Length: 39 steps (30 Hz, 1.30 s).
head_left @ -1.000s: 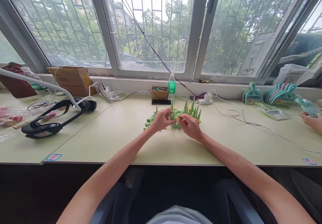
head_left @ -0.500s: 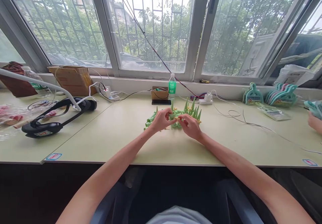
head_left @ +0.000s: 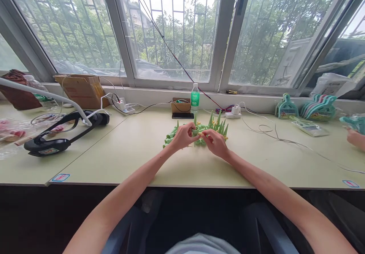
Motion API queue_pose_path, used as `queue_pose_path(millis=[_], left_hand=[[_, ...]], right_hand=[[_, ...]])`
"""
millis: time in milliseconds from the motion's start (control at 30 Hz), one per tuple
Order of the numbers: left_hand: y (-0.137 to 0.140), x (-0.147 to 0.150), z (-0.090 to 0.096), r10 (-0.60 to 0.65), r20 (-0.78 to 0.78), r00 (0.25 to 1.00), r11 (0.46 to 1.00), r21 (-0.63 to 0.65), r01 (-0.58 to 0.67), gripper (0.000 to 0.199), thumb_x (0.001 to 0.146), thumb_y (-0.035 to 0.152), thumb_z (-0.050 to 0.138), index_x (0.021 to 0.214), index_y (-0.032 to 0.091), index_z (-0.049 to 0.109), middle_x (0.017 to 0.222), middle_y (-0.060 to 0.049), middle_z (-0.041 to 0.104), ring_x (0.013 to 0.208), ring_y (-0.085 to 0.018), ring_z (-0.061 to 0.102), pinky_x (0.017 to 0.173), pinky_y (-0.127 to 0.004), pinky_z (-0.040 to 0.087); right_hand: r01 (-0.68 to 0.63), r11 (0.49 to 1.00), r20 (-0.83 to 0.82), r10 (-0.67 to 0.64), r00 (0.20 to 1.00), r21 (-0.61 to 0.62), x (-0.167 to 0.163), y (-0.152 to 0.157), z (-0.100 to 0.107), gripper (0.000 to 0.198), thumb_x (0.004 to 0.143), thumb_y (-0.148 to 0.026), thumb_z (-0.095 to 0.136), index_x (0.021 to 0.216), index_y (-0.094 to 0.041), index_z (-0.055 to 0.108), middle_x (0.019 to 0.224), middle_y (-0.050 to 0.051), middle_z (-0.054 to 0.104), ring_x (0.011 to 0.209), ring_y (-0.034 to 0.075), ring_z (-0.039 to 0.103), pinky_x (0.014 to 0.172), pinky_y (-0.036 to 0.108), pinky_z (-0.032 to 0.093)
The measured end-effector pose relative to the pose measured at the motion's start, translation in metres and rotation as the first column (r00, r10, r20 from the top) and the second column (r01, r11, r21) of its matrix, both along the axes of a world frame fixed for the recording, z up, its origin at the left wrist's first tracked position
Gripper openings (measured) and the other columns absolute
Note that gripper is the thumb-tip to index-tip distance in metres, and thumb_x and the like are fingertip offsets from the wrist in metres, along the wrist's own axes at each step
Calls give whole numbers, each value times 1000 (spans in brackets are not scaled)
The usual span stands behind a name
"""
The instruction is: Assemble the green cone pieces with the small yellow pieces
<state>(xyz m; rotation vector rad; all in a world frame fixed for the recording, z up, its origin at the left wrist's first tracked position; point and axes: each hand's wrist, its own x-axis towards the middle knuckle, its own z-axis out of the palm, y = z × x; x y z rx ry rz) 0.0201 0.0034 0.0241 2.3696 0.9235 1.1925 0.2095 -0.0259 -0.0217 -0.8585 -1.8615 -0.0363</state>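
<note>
Green cup-like piece (head_left: pixel 195 132) — pale, rounded — pinched in left hand (head_left: pixel 182 136) over the table (head_left: pixel 128 147), yellow bit (head_left: pixel 200 134) (too small to make out) pinched in right hand (head_left: pixel 215 143) just beside it, pointed green pieces (head_left: pixel 218 122) behind.

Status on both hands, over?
Left hand holding green piece. Right hand pinching yellow bit beside it. Green spikes crowd close behind right hand.
</note>
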Motion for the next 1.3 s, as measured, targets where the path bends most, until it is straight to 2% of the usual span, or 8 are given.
queue_pose_path(millis=[200,633,1067,1300], left_hand=[[0,1,-1,5,9,1000,1000,-4,-5,26,69,30,68,79,19,46,52,10,42,49,-8,43,52,-20,33],[-2,2,0,9,35,999,1000,7,-9,26,69,29,68,78,19,45,51,10,43,47,-7,41,51,-20,34],[-1,3,-3,-3,25,1000,999,36,2,25,70,30,67,79,19,46,51,10,42,47,-7,41,51,-20,34],[-2,3,-4,-2,19,1000,999,34,1,26,71,31,68,79,20,45,51,10,43,48,-8,42,51,-20,34]], right_hand=[[1,1000,1,-1,1000,10,0,-1,2,17,96,-34,49,95,-20,59,84,4,63,52,9,50,53,24,44],[-9,1000,-5,9,1000,17,0,-2,3,15,96,-33,48,97,-22,59,88,5,63,52,10,51,51,25,44],[-18,1000,-14,17,1000,-20,0,-2,3,21,98,-36,44,93,-21,58,83,4,63,59,12,56,54,25,44],[21,1000,1,-21,1000,2,0,-2,5,26,99,-36,42,84,-20,56,73,3,60,61,13,54,56,24,42]])
